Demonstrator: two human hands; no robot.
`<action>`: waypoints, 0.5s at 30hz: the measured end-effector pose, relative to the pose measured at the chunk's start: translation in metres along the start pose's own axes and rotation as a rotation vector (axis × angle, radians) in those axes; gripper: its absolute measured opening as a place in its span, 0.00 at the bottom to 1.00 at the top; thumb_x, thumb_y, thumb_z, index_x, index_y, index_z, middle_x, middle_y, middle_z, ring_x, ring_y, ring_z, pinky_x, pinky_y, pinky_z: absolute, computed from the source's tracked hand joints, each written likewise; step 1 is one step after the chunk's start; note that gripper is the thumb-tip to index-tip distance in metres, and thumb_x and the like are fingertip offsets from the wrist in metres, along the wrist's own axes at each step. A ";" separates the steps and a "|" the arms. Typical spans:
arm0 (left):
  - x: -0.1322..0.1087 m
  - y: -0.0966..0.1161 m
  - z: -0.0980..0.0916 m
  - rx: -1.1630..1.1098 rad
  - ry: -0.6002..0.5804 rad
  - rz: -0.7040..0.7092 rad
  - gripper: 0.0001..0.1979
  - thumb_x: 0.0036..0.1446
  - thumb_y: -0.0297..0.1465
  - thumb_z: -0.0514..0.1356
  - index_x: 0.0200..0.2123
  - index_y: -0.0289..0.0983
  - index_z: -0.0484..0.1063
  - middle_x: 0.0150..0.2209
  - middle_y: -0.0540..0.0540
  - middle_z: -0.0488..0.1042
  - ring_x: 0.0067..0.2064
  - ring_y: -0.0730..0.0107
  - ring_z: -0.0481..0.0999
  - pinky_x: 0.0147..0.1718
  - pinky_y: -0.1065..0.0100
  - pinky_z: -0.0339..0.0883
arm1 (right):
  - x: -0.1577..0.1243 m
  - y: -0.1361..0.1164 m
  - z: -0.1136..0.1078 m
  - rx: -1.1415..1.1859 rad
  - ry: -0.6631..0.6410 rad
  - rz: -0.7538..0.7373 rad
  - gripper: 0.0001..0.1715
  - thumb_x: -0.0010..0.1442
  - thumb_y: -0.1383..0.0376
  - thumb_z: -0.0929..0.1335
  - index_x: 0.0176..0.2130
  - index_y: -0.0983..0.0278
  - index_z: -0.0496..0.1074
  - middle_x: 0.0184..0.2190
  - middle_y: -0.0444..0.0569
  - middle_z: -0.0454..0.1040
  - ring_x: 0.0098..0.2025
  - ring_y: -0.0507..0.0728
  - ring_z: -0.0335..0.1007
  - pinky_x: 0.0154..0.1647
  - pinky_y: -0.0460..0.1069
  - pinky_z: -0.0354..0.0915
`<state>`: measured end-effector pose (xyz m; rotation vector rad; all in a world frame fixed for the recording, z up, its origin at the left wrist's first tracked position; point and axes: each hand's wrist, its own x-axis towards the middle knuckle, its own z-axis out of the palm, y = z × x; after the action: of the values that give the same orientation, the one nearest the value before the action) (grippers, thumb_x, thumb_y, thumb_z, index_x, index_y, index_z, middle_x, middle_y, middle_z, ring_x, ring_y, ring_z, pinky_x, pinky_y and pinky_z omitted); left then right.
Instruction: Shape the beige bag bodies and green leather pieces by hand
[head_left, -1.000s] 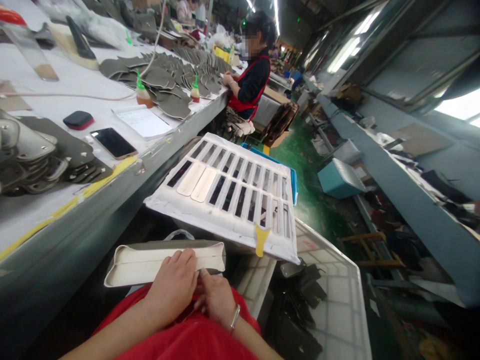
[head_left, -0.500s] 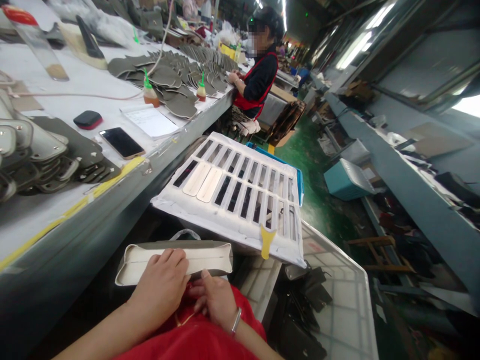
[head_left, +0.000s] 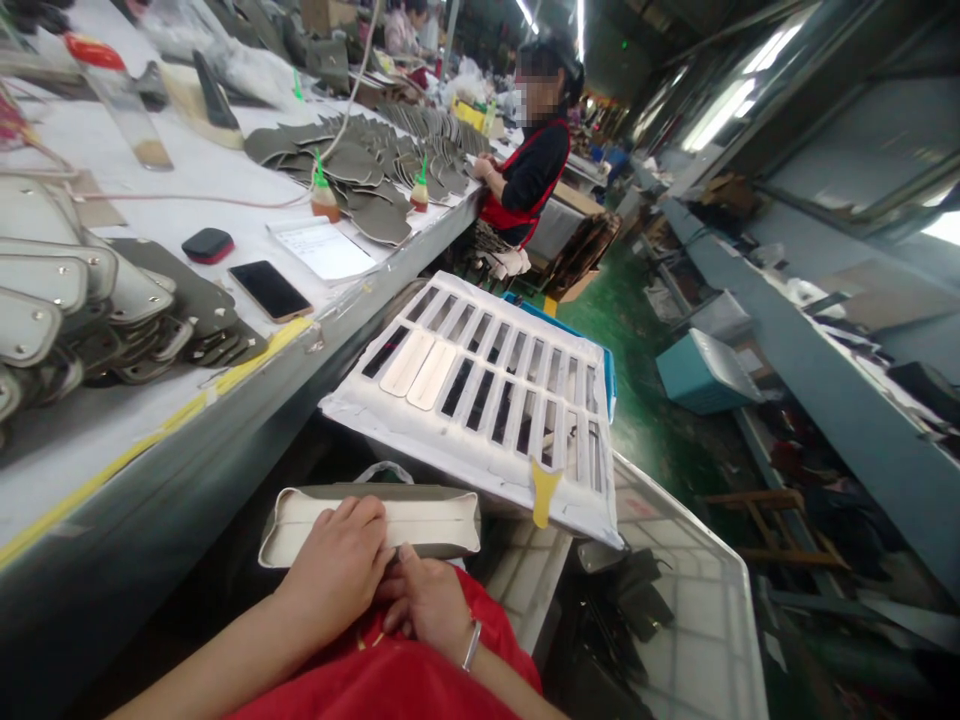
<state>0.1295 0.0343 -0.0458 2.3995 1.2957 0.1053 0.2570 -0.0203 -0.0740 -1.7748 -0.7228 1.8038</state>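
Observation:
A long grey leather piece (head_left: pixel 442 520) with a pale lining and folded edges lies across my lap, just below the table's edge. My left hand (head_left: pixel 337 570) rests on top of its middle, fingers together and curled over it, holding it down. My right hand (head_left: pixel 427 600), with a bracelet on the wrist, sits close against the left one. Its fingers are curled and the thumb presses the piece's near edge. A red apron (head_left: pixel 405 680) covers my lap under both hands.
A white slotted template board (head_left: pixel 480 400) with a yellow tab leans on a clear bin (head_left: pixel 675 600) of dark parts to my right. The long table (head_left: pixel 150 420) on my left holds stacked grey leather pieces (head_left: pixel 90 310), a phone (head_left: pixel 270 290) and glue bottles. A co-worker (head_left: pixel 525 170) works farther along.
The view has drifted a little, so everything sits slightly to the right in frame. Both hands stay on the leather piece with hardly any movement.

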 end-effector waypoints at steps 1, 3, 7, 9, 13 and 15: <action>-0.002 -0.003 0.002 0.002 0.013 0.005 0.11 0.58 0.29 0.48 0.31 0.35 0.70 0.38 0.43 0.69 0.41 0.58 0.66 0.38 0.58 0.61 | 0.000 -0.001 0.002 0.005 -0.004 0.000 0.36 0.59 0.44 0.54 0.28 0.69 0.72 0.23 0.54 0.75 0.13 0.48 0.62 0.11 0.42 0.50; -0.006 -0.011 0.004 -0.002 0.056 0.029 0.09 0.56 0.28 0.50 0.36 0.34 0.70 0.42 0.41 0.69 0.44 0.58 0.66 0.40 0.58 0.62 | 0.001 -0.002 0.005 0.013 -0.003 0.004 0.36 0.58 0.42 0.55 0.28 0.69 0.72 0.24 0.54 0.75 0.14 0.49 0.64 0.11 0.42 0.50; -0.018 -0.031 -0.003 -0.016 0.131 0.099 0.09 0.54 0.28 0.54 0.38 0.35 0.69 0.47 0.40 0.68 0.48 0.58 0.65 0.46 0.58 0.61 | 0.004 -0.002 0.012 0.080 0.059 0.069 0.37 0.56 0.40 0.56 0.32 0.70 0.71 0.26 0.55 0.76 0.14 0.48 0.64 0.11 0.42 0.50; -0.022 -0.038 -0.010 -0.005 0.134 0.108 0.07 0.55 0.30 0.53 0.33 0.38 0.71 0.44 0.44 0.70 0.46 0.58 0.66 0.45 0.56 0.60 | 0.006 -0.002 0.015 0.107 0.073 0.088 0.37 0.56 0.40 0.56 0.32 0.70 0.71 0.27 0.56 0.76 0.13 0.48 0.62 0.10 0.41 0.49; -0.022 -0.045 -0.015 -0.025 0.166 0.132 0.08 0.57 0.30 0.53 0.31 0.39 0.72 0.41 0.47 0.71 0.44 0.60 0.66 0.46 0.55 0.57 | 0.008 -0.003 0.022 0.110 0.064 0.092 0.37 0.55 0.41 0.58 0.31 0.71 0.71 0.27 0.56 0.76 0.13 0.47 0.62 0.10 0.41 0.50; -0.022 -0.046 -0.014 -0.041 0.183 0.131 0.09 0.57 0.29 0.52 0.31 0.39 0.72 0.41 0.47 0.71 0.43 0.61 0.66 0.46 0.55 0.56 | 0.008 -0.004 0.026 0.092 0.061 0.088 0.37 0.55 0.40 0.57 0.31 0.71 0.71 0.27 0.57 0.76 0.13 0.48 0.62 0.10 0.41 0.50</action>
<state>0.0773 0.0435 -0.0484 2.4859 1.1988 0.3936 0.2310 -0.0128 -0.0773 -1.8177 -0.5366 1.8007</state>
